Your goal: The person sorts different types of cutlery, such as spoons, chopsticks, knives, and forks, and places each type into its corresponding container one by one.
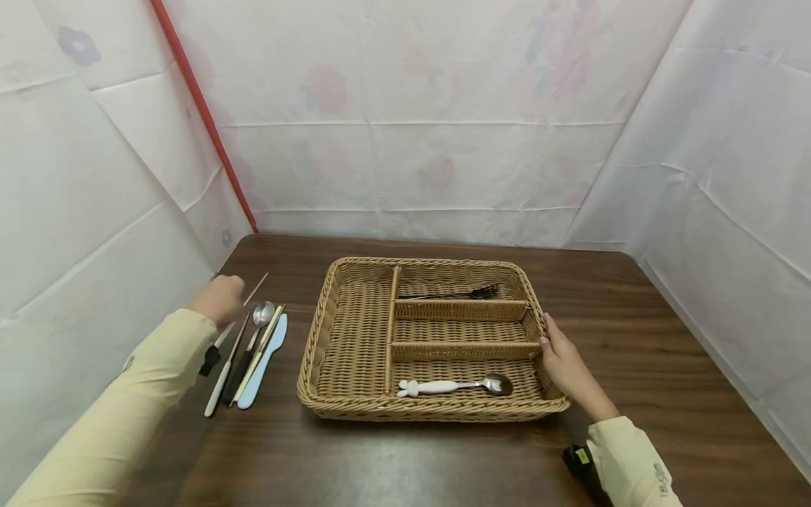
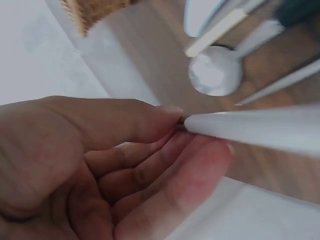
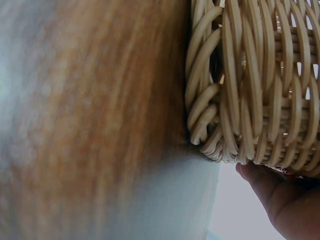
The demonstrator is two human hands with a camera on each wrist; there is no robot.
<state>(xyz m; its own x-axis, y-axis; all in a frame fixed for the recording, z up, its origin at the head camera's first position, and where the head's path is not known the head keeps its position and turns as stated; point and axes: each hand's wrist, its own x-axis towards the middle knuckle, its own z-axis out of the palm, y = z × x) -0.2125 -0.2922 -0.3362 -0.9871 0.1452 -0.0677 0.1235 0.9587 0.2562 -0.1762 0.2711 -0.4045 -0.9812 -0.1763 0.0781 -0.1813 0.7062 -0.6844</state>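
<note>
My left hand is at the table's left side, pinching a slim white-handled chopstick between thumb and fingertips. Just below it lie another white-handled stick, a dark-handled spoon, pale yellow chopsticks and a light blue knife. A divided wicker basket stands mid-table. My right hand holds its right rim, thumb at the edge; most of its fingers are hidden in the right wrist view. Inside the basket lie a black fork at the back and a white-handled spoon in front.
The dark wooden table runs up to white patterned sheeting at the back and both sides. A red strip slants down the back left corner. The basket's left compartment is the largest, with smaller ones to its right.
</note>
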